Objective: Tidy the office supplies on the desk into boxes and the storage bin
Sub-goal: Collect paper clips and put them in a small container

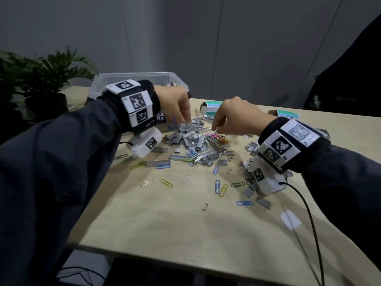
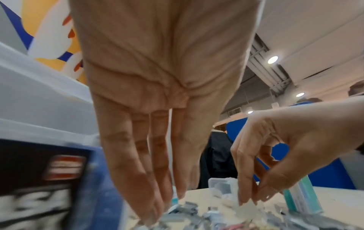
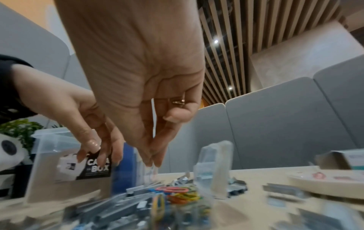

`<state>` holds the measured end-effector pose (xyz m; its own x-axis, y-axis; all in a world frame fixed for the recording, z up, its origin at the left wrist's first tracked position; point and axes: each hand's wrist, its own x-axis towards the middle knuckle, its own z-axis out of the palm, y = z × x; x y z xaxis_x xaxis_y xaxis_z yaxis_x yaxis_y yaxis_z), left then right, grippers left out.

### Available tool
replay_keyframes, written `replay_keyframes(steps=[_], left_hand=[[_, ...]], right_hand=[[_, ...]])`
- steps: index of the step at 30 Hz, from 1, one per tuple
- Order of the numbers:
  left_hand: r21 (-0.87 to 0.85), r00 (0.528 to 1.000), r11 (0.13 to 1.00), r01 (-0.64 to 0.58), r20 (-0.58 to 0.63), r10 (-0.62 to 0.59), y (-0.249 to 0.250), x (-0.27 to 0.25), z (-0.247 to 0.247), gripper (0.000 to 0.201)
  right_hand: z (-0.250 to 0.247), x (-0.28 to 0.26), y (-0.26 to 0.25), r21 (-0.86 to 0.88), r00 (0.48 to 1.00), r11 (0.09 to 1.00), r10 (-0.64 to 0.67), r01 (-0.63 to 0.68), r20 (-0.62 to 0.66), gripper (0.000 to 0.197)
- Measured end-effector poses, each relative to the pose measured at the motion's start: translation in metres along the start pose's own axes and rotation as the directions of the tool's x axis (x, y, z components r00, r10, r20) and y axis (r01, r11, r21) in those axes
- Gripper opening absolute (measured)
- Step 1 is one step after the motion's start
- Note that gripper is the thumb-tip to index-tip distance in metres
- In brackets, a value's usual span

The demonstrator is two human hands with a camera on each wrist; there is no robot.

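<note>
Grey panels back the surface, where staple strips lie heaped mid-surface — long axes pointing every way. Left hand reaches down with straight fingers touching them; right hand pinches — what, I cannot tell.
</note>
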<state>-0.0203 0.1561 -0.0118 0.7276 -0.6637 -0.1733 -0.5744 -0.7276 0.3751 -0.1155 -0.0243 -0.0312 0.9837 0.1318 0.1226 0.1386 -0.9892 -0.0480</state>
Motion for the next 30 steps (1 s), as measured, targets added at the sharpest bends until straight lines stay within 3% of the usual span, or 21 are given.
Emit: replay_keyframes(steps=[6,10,12,15,19,24,30], left_hand=[[0.079,0.987,0.984,0.157,0.016,-0.158,-0.041,-0.024,0.008,0.016],[0.116,0.965,0.958,0.262,-0.053,-0.258,-0.051,-0.029,0.016,0.010],[0.134,0.954,0.945,0.299,-0.057,-0.293,-0.049,-0.029,0.020,0.016],[0.184,0.938,0.920,0.345,-0.085,-0.335,-0.041,-0.023,0.027,0.026],[0.331,0.933,0.874,0.356,-0.178,-0.313,-0.028,-0.011,0.034,0.024],[0.486,0.930,0.794,0.365,-0.157,-0.332,-0.014,-0.007,0.043,0.031],[0.423,0.928,0.828,0.369,-0.115,-0.355,-0.021,-0.008,0.043,0.025]], right_hand=[[0.007,0.016,-0.037,0.057,0.972,0.981,-0.192,0.186,0.135,0.018],[0.013,0.028,-0.053,0.026,0.959,0.995,-0.102,0.098,0.264,0.010],[0.014,0.031,-0.058,-0.002,0.946,0.999,-0.043,0.047,0.322,0.016],[0.018,0.034,-0.062,-0.035,0.946,0.999,-0.008,0.020,0.323,0.022],[0.023,0.034,-0.066,-0.060,0.938,0.998,0.021,0.000,0.345,0.021],[0.026,0.032,-0.066,-0.052,0.920,0.999,0.006,0.016,0.391,0.013],[0.027,0.029,-0.055,0.002,0.918,0.996,-0.084,0.090,0.387,0.008]])
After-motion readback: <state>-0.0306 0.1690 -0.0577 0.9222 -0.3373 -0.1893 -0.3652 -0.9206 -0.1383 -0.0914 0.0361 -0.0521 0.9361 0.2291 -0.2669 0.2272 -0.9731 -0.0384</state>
